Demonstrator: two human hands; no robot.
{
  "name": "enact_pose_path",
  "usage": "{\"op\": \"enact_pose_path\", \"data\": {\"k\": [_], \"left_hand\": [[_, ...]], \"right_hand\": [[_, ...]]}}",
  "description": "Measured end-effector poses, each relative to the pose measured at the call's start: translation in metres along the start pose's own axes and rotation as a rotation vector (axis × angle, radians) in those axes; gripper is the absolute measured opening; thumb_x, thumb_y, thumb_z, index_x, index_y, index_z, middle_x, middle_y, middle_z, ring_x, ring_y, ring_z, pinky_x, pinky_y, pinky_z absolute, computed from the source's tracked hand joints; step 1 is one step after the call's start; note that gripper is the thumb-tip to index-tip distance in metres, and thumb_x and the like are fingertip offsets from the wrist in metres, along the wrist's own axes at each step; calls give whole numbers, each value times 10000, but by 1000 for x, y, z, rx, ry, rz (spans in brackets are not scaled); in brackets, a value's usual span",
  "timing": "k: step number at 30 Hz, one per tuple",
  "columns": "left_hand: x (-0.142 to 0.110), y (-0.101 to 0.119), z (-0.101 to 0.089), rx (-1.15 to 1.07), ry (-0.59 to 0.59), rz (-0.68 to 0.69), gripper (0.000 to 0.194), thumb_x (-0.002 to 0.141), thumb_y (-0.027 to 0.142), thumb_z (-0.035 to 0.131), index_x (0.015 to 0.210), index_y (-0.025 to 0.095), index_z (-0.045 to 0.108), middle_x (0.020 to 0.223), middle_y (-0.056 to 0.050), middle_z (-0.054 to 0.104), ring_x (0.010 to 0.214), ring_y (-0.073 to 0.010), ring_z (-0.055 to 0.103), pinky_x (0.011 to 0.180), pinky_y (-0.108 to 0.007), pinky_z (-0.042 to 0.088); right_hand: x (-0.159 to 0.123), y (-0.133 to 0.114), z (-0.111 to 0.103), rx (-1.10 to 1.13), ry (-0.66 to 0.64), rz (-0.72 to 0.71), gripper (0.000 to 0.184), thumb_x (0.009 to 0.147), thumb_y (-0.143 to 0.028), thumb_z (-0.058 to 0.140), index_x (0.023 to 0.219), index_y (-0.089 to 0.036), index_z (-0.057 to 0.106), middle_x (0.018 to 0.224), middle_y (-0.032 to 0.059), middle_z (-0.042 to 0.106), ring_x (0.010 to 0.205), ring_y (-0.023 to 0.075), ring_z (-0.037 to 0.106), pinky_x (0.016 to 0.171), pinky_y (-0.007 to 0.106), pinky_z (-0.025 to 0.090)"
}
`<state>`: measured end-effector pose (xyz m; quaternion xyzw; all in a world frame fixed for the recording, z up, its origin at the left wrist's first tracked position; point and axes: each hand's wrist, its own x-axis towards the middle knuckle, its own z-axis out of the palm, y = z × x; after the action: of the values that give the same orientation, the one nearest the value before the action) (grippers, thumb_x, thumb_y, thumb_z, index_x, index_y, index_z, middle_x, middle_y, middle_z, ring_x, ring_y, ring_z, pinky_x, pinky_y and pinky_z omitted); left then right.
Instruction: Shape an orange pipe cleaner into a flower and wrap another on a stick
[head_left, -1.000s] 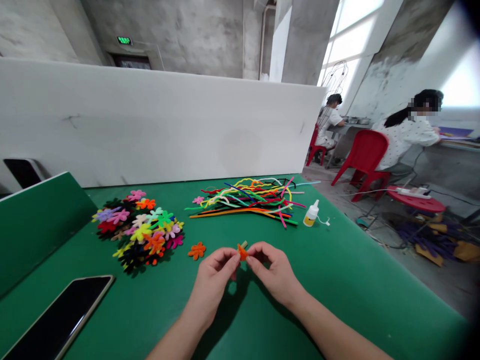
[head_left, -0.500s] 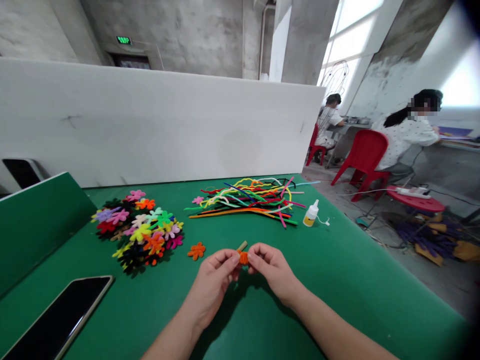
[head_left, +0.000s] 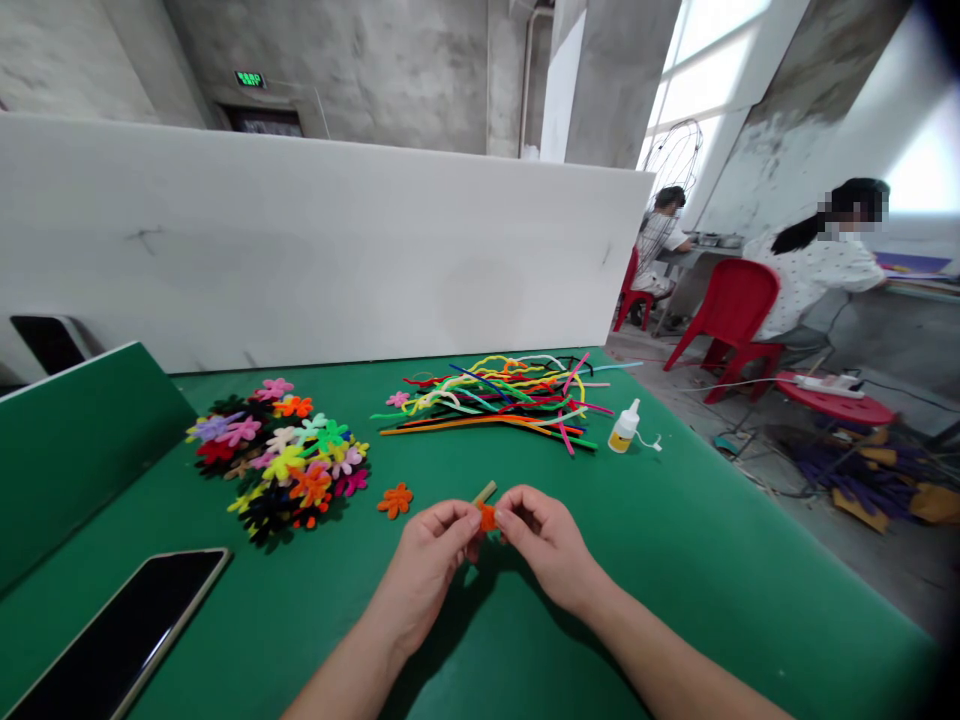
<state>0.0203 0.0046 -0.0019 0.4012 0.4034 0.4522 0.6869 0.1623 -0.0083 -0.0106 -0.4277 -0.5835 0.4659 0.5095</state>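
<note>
Both my hands meet over the green table (head_left: 675,540), pinching one small orange flower piece (head_left: 488,518) between them. My left hand (head_left: 431,560) grips it from the left with thumb and fingertips. My right hand (head_left: 544,540) grips it from the right, fingers curled. A short tan stem (head_left: 484,492) sticks up and away from the orange piece. A loose orange felt flower (head_left: 394,499) lies on the cloth just left of my hands.
A heap of coloured felt flowers (head_left: 281,460) lies at the left, a bundle of coloured pipe cleaners (head_left: 502,400) at the back, a small glue bottle (head_left: 623,427) to its right. A black phone (head_left: 120,635) lies near left. Two people sit on red chairs (head_left: 731,310) at the right.
My hands have drawn closer together on the orange piece and shifted very slightly; the piece now sits lower between my fingertips. Nothing else on the table has moved.
</note>
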Motion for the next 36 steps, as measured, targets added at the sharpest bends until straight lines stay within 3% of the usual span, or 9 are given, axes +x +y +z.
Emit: {"op": "enact_pose_path", "data": {"k": [13,24,28,32,36], "left_hand": [[0,1,2,-132,-11,-53,94,655,205,659,630,125,617,558,8,577,525,-82,499,515,-191,375],[1,1,2,-200,-83,-112,86,685,172,633,637,110,598,596,-22,602,529,-76,510,525,-181,381],[0,1,3,-145,-59,-107,104,691,193,620,634,122,571,585,-15,592,524,-78,502,516,-182,370],[0,0,3,43,52,8,97,701,234,599,680,151,553,531,37,517,477,-68,443,470,-171,337],[-1,-1,2,413,101,300,208,670,195,613,877,185,594,647,34,490,555,-93,449,527,-201,370]], "right_hand": [[3,4,4,390,30,242,297,655,-411,645,651,-151,501,551,-32,495,497,82,428,514,204,306],[3,4,7,660,31,390,207,649,-293,655,631,-143,513,568,-11,573,439,46,422,474,168,304],[3,5,7,696,42,437,193,658,-270,649,631,-135,514,535,-13,579,413,30,426,448,145,288],[4,8,6,704,82,453,206,658,-283,653,634,-138,508,500,-30,563,378,17,405,420,136,260],[5,8,6,741,98,464,214,655,-275,659,615,-132,505,453,-57,510,358,8,367,418,140,258]]}}
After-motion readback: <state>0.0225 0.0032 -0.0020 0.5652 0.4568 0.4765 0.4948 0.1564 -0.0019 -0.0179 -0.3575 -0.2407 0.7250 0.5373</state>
